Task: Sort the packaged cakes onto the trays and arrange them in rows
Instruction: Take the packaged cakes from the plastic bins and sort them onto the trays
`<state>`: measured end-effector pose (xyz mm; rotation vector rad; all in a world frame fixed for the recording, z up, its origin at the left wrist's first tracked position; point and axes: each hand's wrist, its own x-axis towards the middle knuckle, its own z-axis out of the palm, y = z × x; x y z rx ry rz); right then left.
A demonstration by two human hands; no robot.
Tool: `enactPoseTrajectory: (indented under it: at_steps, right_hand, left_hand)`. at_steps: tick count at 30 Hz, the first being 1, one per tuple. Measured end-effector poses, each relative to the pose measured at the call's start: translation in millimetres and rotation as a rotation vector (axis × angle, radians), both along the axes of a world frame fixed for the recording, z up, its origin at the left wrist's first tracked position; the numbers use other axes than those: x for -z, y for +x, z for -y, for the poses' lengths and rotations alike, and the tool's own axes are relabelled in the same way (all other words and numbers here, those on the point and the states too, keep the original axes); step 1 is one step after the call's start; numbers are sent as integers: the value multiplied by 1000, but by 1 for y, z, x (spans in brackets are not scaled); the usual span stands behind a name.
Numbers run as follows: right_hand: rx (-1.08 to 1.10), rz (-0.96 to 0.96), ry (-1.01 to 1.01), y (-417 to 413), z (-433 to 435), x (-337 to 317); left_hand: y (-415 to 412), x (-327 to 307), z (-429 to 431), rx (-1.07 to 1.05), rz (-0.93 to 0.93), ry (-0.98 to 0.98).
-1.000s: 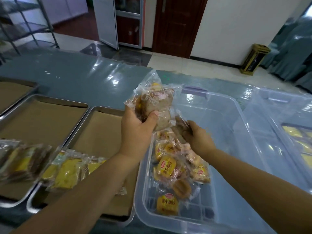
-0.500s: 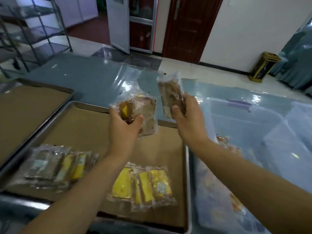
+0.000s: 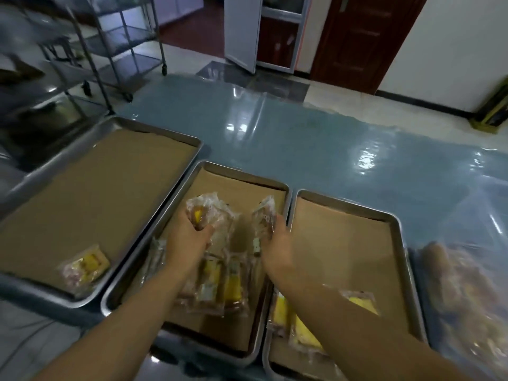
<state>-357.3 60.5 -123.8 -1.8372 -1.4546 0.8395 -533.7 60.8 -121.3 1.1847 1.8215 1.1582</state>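
Ready to start a new row

The clear-wrapped brown cakes [image 3: 209, 215] are gripped in the left hand [image 3: 189, 237]. The right hand [image 3: 277, 243] pinches another clear-wrapped brown cake [image 3: 264, 215]. Both are low over the middle paper-lined metal tray [image 3: 242, 188], behind its row of yellow cakes [image 3: 220, 284].

No text, brand, number or sign is being shown clearly enough to be read. A small pale label [image 3: 257, 245] is being carried at the lower end of the wrapped cake [image 3: 264, 215] being held by the right hand [image 3: 277, 244], by the right edge of the middle tray [image 3: 286, 193]; its print is being lost to blur. The wrappers of the cake bundle [image 3: 213, 215] being gripped by the left hand [image 3: 187, 240] are being smeared as well. Pale labels are being shown on the row of cakes [image 3: 217, 287] towards that tray's near edge, equally illegible.
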Motion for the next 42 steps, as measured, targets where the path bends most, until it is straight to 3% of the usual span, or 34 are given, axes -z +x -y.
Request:
enactPoseTrajectory:
  at_steps: [2, 7, 10, 13, 17, 21, 24, 29, 32, 37, 42]
  right_hand:
    - [-52, 135, -67, -12, -2, 9]
    - [-420, 317, -69, -34, 0, 23]
    - [-487, 519, -80, -36, 0, 28]
    - [-507, 711, -96, -35, 3, 32]
    - [-509, 768, -206, -36, 0, 38]
    - [-572, 790, -281, -34, -10, 38]
    - [-617, 695, -309, -26, -16, 27]
    - [-596, 519, -90, 1, -12, -19]
    - [-528, 537, 129, 29, -4, -61]
    - [-230, 529, 399, 102, 30, -132]
    - [8, 521, 461, 202, 82, -181]
  left_hand:
    - [-15, 10, -10, 36, -9, -25]
    - [-27, 34, -28, 198, 3, -213]
    - [-30, 42, -29, 317, 50, -268]
    - [-36, 52, -30, 346, -234, -208]
    - [-44, 58, -33, 385, -559, -162]
    - [-45, 60, -35, 432, -659, -239]
    - [-38, 51, -36, 400, -710, -220]
    - [3, 7, -39, 357, -605, 38]
    - [47, -35, -41, 370, -454, 211]
    - [132, -103, -29, 490, -359, 488]
    - [220, -141, 4, 670, -260, 619]
